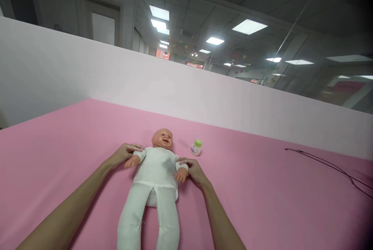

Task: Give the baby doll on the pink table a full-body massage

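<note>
Currently holding a baby doll by both arms, face up on the pink worktop, head toward the white partition. Left hand curled over the doll's sleeve at the shoulder, its grip narrow, closed on the arm. Right hand wrapped about the doll's other wrist, likewise closed. Small green-capped bottle upright just beside the doll's head, apart from it. Black cable well away from the doll, toward the worktop's far side. Best handled gently: keep both holds even, support near the shoulders, avoid twisting the soft white suit, and steer clear of the bottle.
</note>
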The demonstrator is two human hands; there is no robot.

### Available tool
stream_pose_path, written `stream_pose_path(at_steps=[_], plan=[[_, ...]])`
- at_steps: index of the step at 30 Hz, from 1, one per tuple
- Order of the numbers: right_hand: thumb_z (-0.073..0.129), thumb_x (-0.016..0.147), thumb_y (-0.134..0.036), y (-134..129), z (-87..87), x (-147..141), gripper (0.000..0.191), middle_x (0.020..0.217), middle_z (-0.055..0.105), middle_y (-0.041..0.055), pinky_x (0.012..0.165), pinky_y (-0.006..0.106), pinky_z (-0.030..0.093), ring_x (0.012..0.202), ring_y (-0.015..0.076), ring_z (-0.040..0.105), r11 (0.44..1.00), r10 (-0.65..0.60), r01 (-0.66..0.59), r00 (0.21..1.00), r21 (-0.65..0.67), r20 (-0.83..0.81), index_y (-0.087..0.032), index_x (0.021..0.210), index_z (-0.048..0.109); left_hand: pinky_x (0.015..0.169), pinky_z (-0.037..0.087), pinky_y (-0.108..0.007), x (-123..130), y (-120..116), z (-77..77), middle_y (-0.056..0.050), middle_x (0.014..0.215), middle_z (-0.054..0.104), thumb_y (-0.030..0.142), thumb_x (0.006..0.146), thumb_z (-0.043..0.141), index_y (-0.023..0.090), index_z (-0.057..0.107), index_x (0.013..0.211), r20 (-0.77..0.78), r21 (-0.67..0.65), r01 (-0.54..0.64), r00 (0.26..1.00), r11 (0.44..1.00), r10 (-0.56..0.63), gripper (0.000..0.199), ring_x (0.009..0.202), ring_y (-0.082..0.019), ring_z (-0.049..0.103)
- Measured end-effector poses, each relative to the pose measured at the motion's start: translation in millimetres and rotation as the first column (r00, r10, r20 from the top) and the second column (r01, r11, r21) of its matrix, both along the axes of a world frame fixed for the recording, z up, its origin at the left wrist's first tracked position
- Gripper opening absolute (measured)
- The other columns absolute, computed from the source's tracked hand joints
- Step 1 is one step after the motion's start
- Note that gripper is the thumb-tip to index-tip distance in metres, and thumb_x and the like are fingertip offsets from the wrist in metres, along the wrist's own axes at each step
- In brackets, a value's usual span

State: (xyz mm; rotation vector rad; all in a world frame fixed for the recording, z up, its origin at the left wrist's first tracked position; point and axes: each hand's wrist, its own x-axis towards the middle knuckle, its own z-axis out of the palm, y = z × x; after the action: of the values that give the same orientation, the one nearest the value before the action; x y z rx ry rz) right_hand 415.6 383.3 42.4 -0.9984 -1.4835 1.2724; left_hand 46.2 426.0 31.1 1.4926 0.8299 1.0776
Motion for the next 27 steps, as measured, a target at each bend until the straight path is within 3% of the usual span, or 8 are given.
stream_pose_path(at_steps=[3,8,12,15,19,24,27], plan=[[0.091,0.064,-0.038,2.0,-0.2,-5.2,0.036,0.103,0.079,0.0090,0.090,0.041,0.052,0.097,0.0285,0.069,0.996,-0.092,0.091,0.996,-0.011,-0.007,-0.020,0.093,0.083,0.086,0.052,-0.036,11.5,-1.0,2.2,-0.010,0.100,0.077,0.047,0.074,0.081,0.017,0.080,0.094,0.045,0.018,-0.117,0.992,0.993,0.116,0.036,0.093,-0.026,0.069],[0.082,0.076,-0.055,4.9,-2.6,-19.0,0.042,0.089,0.077,0.0058,0.075,0.033,0.050,0.080,0.0224,0.066,0.982,-0.188,0.188,0.982,0.027,-0.006,-0.016,0.092,0.080,0.059,0.040,-0.028,33.8,2.0,-3.8,0.000,0.063,0.058,0.073,0.081,0.063,0.018,0.059,0.069,-0.005,0.054,-0.250,0.968,0.967,0.250,0.057,0.060,-0.016,0.051],[0.078,0.076,-0.063,4.6,-2.5,-22.8,0.048,0.074,0.073,0.0030,0.066,0.030,0.046,0.069,0.0196,0.062,0.964,-0.266,0.267,0.963,0.001,0.045,-0.015,0.082,0.077,0.055,0.032,-0.027,39.1,1.9,-3.9,0.002,0.058,0.050,0.083,0.078,0.055,0.019,0.053,0.064,-0.079,0.043,-0.308,0.947,0.950,0.311,0.065,0.055,-0.014,0.043],[0.082,0.075,-0.057,3.6,-0.4,-18.0,0.045,0.089,0.077,0.0058,0.076,0.033,0.051,0.080,0.0224,0.067,0.984,-0.175,0.175,0.984,-0.018,-0.011,-0.016,0.094,0.079,0.059,0.037,-0.027,32.5,-1.6,3.5,-0.001,0.065,0.058,0.072,0.080,0.064,0.017,0.060,0.069,-0.037,-0.001,-0.233,0.972,0.972,0.233,0.056,0.061,-0.016,0.050],[0.094,0.061,-0.039,3.4,0.1,-9.8,0.043,0.103,0.078,0.0083,0.089,0.040,0.053,0.096,0.0271,0.069,0.994,-0.086,0.078,0.991,-0.080,-0.101,-0.020,0.097,0.081,0.082,0.049,-0.032,15.9,-5.3,11.8,-0.007,0.098,0.073,0.043,0.075,0.080,0.018,0.075,0.094,0.110,-0.046,-0.066,0.991,0.997,0.071,0.032,0.091,-0.023,0.064],[0.092,0.057,-0.028,6.8,-5.7,-5.8,0.018,0.113,0.075,0.0091,0.098,0.043,0.052,0.113,0.0301,0.065,0.999,0.028,-0.030,0.997,-0.033,-0.076,-0.022,0.069,0.080,0.087,0.053,-0.038,3.3,-1.9,5.6,-0.014,0.115,0.070,0.024,0.061,0.080,0.018,0.078,0.067,0.039,-0.042,0.062,0.997,0.997,-0.061,0.009,0.107,-0.031,0.065],[0.091,0.057,-0.025,8.2,-8.3,-6.7,0.018,0.113,0.076,0.0090,0.098,0.043,0.051,0.112,0.0297,0.066,0.999,-0.016,0.012,0.995,-0.037,-0.094,-0.023,0.071,0.081,0.089,0.053,-0.038,3.6,1.5,0.5,-0.013,0.118,0.070,0.025,0.061,0.080,0.020,0.080,0.070,0.031,-0.030,0.046,0.999,0.998,-0.045,0.011,0.110,-0.031,0.064]])
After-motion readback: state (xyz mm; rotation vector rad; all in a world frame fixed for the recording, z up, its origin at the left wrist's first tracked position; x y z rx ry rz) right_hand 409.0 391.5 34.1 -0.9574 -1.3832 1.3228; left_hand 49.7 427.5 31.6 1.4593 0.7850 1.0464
